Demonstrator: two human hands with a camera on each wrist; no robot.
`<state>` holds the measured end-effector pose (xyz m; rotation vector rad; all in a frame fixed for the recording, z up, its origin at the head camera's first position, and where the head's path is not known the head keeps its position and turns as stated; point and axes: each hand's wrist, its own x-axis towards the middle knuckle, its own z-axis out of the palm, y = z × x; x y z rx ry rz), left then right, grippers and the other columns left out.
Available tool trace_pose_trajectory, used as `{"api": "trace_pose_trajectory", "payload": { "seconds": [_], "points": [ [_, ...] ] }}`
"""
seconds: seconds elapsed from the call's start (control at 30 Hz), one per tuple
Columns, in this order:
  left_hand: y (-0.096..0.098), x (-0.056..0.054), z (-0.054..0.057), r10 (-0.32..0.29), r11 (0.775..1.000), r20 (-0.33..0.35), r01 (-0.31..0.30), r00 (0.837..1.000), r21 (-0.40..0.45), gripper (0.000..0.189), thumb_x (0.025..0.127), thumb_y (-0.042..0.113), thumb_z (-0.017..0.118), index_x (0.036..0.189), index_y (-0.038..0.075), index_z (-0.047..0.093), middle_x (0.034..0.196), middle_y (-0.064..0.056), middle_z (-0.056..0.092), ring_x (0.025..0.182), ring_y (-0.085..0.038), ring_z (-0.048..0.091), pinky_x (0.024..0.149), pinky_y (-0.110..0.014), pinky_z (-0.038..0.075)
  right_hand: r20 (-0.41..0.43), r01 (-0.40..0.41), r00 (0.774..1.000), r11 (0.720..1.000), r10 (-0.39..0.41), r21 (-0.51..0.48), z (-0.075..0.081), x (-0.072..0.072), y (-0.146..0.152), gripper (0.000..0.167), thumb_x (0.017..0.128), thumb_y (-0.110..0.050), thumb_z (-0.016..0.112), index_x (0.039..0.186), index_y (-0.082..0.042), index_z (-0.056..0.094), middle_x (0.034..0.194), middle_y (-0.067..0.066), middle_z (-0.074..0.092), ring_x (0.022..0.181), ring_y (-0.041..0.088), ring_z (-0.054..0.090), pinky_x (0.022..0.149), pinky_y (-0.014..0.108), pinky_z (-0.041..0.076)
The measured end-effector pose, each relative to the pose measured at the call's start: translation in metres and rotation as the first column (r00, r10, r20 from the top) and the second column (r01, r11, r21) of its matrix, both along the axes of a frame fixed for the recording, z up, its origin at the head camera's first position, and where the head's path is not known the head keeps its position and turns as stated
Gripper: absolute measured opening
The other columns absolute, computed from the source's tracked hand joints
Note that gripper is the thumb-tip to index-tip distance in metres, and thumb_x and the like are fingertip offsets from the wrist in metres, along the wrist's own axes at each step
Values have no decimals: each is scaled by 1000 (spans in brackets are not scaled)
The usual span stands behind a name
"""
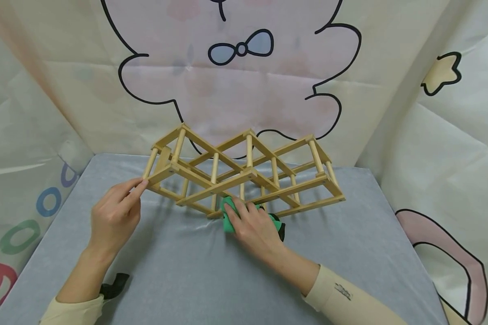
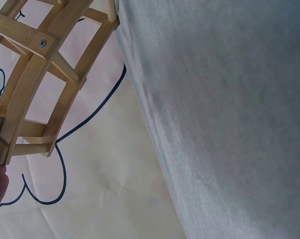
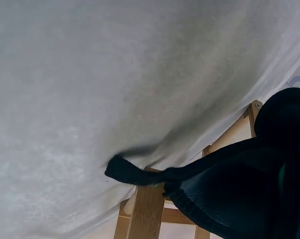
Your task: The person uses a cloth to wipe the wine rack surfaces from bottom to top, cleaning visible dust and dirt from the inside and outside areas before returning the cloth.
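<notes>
The left hand [image 1: 115,211] is pinching a pale, crisscrossed wooden rack [image 1: 250,173] near the tabletop [image 1: 187,275]'s far edge; the right hand [image 1: 257,231] is gripping green cloth [image 1: 228,222].

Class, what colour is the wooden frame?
The wooden frame is pale yellowish tan, best seen in the head view.

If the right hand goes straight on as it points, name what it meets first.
Beyond the green-and-black cloth it holds, the right hand would likely meet the pale wooden lattice rack; whether they touch now is unclear.
</notes>
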<state>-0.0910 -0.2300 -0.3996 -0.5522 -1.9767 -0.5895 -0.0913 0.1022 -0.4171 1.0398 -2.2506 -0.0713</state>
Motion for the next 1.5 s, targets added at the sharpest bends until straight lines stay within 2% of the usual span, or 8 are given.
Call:
{"api": "trace_pose_trajectory", "payload": {
  "seconds": [0.13, 0.47, 0.67, 0.8, 1.03, 1.23, 1.5],
  "points": [
    [0, 0, 0, 2, 1000, 1, -2, 1000, -1, 50, 79, -26, 62, 118, 2, 78, 107, -21, 76, 82, -45, 70, 64, -54, 55, 16, 5, 1000, 1000, -5, -1, -2, 2, 7, 57, 80, -22, 91, 131, -6, 71, 128, 17, 65, 81, 30, 68, 53, 33, 57],
    [0, 0, -1, 3, 1000, 3, -3, 1000, -2, 51, 79, -26, 62, 118, 2, 78, 107, -21, 75, 82, -45, 70, 64, -54, 55, 49, 7, 999, 1000, -8, 25, -4, 5, 24, 66, 77, -25, 94, 135, -5, 69, 127, 18, 66, 88, 32, 70, 58, 35, 60],
    [0, 0, -1, 2, 1000, 0, -2, 1000, -1, 50, 78, -26, 61, 117, 1, 78, 107, -21, 75, 82, -45, 70, 64, -53, 55, 49, -9, 999, 1000, 8, 17, -5, 5, 34, 65, 78, -23, 94, 135, -4, 68, 126, 18, 65, 87, 32, 68, 59, 36, 59],
    [0, 0, -1, 3, 1000, -1, -3, 1000, -4, 50, 79, -26, 62, 117, 1, 78, 107, -21, 75, 82, -45, 70, 65, -54, 55, 29, -26, 999, 1000, 26, -16, -4, 4, 41, 64, 77, -19, 94, 134, -3, 68, 125, 19, 65, 85, 33, 68, 59, 38, 59],
    [-1, 0, -1, 5, 1000, 4, -5, 1000, -13, 52, 78, -26, 63, 118, 2, 78, 107, -21, 75, 82, -44, 70, 64, -53, 55, -27, -77, 997, 994, 75, -76, -2, 1, 54, 71, 67, -9, 96, 132, 0, 68, 125, 22, 66, 82, 34, 68, 57, 39, 59],
    [-2, 0, -2, 8, 1000, 15, -7, 1000, -20, 53, 78, -26, 63, 120, 2, 78, 108, -21, 75, 83, -44, 70, 64, -53, 56, -45, -78, 996, 993, 74, -86, 5, 1, 67, 81, 61, -17, 103, 131, 0, 68, 124, 23, 66, 85, 36, 69, 60, 41, 61],
    [-1, 0, -2, 5, 1000, 9, -5, 1000, -18, 52, 78, -26, 62, 120, 1, 78, 108, -22, 75, 83, -45, 70, 65, -53, 56, -41, -63, 997, 992, 59, -111, 12, 3, 81, 70, 68, -10, 98, 131, 2, 69, 123, 25, 67, 85, 39, 70, 63, 46, 63]
  ]
}}
